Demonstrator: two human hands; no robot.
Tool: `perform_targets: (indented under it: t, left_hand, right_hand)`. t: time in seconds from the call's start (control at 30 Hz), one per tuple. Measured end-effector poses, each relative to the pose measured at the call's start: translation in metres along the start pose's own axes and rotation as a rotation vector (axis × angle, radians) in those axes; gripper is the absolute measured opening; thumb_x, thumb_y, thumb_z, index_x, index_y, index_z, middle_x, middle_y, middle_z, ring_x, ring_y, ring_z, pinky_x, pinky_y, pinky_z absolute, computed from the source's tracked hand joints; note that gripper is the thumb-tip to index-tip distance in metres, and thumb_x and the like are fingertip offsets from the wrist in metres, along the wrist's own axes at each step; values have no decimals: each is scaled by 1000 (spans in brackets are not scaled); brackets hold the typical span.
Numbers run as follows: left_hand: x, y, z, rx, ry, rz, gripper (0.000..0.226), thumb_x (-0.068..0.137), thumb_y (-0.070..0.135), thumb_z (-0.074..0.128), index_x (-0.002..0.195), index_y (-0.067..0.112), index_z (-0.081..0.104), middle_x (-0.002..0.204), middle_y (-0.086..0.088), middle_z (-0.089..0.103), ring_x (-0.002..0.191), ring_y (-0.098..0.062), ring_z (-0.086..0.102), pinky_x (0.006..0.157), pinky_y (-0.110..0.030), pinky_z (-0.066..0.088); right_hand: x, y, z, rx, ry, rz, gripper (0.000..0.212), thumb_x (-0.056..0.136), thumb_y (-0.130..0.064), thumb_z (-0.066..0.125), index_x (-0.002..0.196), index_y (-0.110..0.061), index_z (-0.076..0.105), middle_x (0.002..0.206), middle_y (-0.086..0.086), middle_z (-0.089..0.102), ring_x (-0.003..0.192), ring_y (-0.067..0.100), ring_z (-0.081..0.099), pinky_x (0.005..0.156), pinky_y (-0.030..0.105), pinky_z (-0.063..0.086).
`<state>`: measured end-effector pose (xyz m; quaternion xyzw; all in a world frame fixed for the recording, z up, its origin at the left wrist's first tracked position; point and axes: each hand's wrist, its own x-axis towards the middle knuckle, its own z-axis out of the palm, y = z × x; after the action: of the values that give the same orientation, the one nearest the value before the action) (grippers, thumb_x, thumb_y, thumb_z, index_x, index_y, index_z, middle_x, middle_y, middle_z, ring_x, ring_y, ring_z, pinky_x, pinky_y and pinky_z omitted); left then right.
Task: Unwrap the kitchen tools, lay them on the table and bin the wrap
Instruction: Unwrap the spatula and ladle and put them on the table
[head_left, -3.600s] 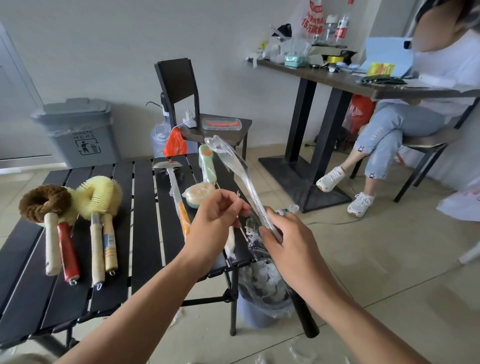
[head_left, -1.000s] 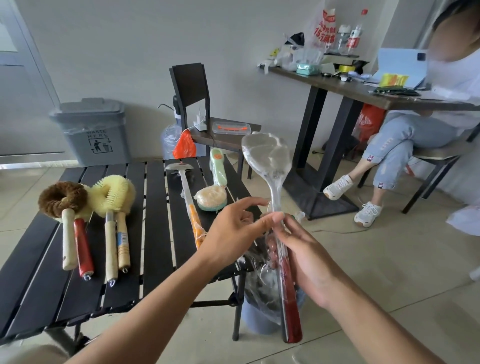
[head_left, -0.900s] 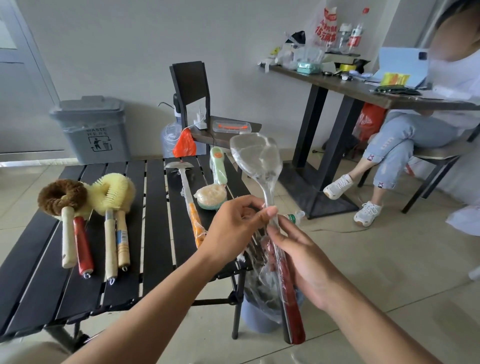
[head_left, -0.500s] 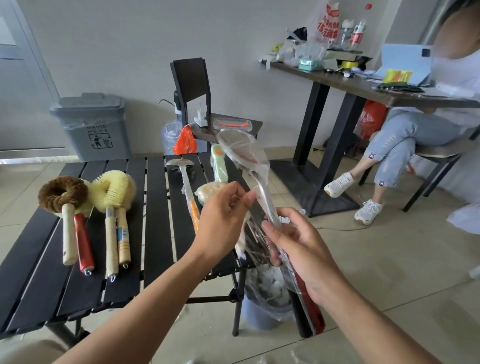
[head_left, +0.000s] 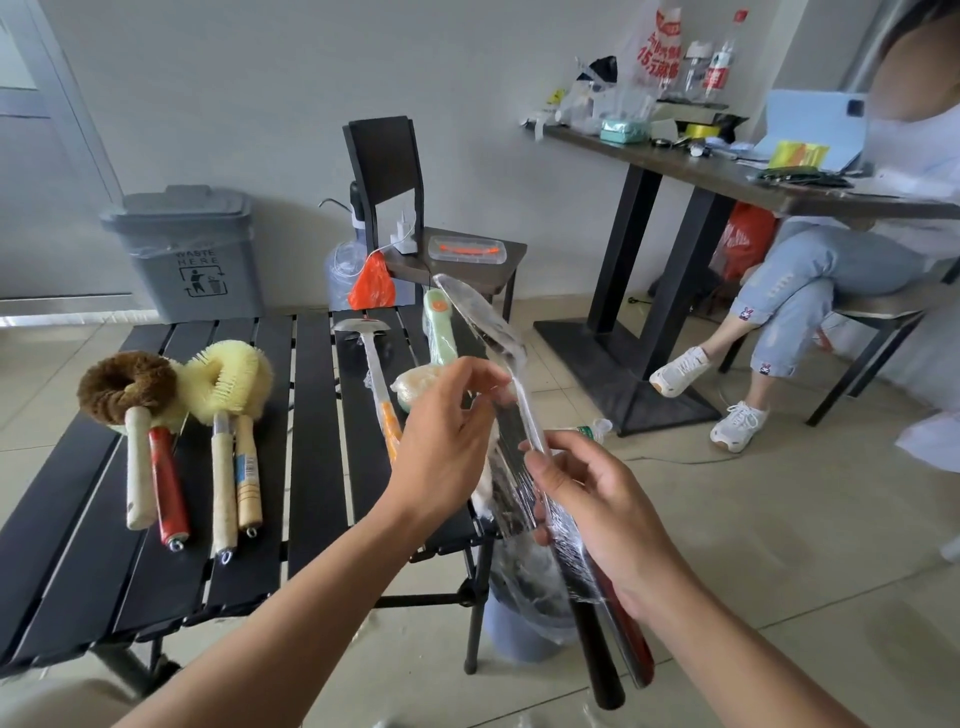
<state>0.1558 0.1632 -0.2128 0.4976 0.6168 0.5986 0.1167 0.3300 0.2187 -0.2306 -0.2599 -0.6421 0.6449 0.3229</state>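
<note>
My right hand (head_left: 605, 499) holds a metal ladle (head_left: 488, 327) by its shaft, tilted up to the left, bowl edge-on, still covered in clear wrap (head_left: 511, 467). Its red and black handle (head_left: 618, 639) points down toward the floor. My left hand (head_left: 441, 447) pinches the wrap near the bowl's neck. On the black slatted table (head_left: 130, 561) lie a brown brush (head_left: 127, 384), a yellow brush (head_left: 228, 371), a wrapped orange-handled spatula (head_left: 371, 358) and a wrapped green-handled scrubber (head_left: 439, 338). A small blue bin (head_left: 524, 634) lined with plastic stands under the table's right corner, below the ladle.
A grey waste bin (head_left: 187, 249) stands against the far wall. A black chair (head_left: 395, 176) with a plastic box is behind the table. A person sits at a dark desk (head_left: 727, 176) on the right, legs stretched onto the tiled floor.
The ladle has turned from bowl-facing-me to edge-on and tilted left. My left hand moved up to the wrap by the bowl's neck; my right hand slid along the shaft.
</note>
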Motion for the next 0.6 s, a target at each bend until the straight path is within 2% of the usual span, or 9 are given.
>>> perform_targets:
  t: [0.1,0.17,0.23,0.27,0.3,0.37,0.43,0.5,0.6]
  left_hand:
    - [0,6,-3,-66,82,-43,37,97,-6,42,84,20,65,77,-3,63,65,-7,53,60,-24,42]
    - [2,8,-6,-103,103,-77,27,99,9,46,83,19,65,73,-3,60,63,-10,49,57,-27,40]
    - [5,9,-9,-111,38,-95,20,102,36,58,92,22,68,77,8,64,64,-4,54,58,-18,44]
    - [5,10,-11,-112,-24,-94,23,100,47,67,97,24,69,82,8,67,65,-5,57,60,-17,46]
    - [6,10,-11,-112,-73,-97,28,95,51,75,101,24,69,88,6,69,66,-10,60,62,-23,48]
    - [7,10,-14,-96,-85,-106,32,88,47,84,101,21,72,94,1,73,76,-25,68,71,-37,56]
    - [9,9,-17,-80,-63,-114,30,85,42,87,95,17,74,93,2,76,85,-17,72,77,-29,57]
    - [12,8,-20,-75,-89,-138,29,85,40,87,90,14,74,85,5,76,76,-4,70,73,-18,53]
    - [14,13,-27,-89,-147,-155,27,87,37,84,86,12,73,74,8,73,64,0,64,68,-14,51]
  right_hand:
    - [0,2,3,23,4,19,26,90,-44,78,109,-26,76,81,4,61,69,19,62,60,38,57]
    - [0,3,5,57,1,33,24,93,-41,79,109,-23,76,80,5,60,67,20,61,58,37,57]
    - [-1,3,5,74,-14,40,25,96,-39,77,111,-20,76,84,10,59,67,23,61,57,37,57]
    - [-1,2,5,70,-20,43,26,96,-40,77,112,-19,75,86,12,59,69,25,61,59,39,57]
    - [-2,1,5,53,-26,44,28,97,-42,77,113,-19,75,89,14,59,72,27,61,62,41,56]
    - [-2,-2,5,35,-53,46,32,96,-44,76,113,-17,75,93,17,60,75,29,61,64,41,56]
    - [-3,-4,5,80,-99,59,32,95,-41,75,112,-14,74,92,18,60,71,29,61,57,37,57]
    - [-4,-7,4,116,-134,78,31,95,-38,76,111,-12,74,87,16,60,65,26,60,53,34,57]
    - [-5,-9,2,163,-163,111,31,93,-36,77,111,-10,74,81,10,64,59,23,62,53,34,57]
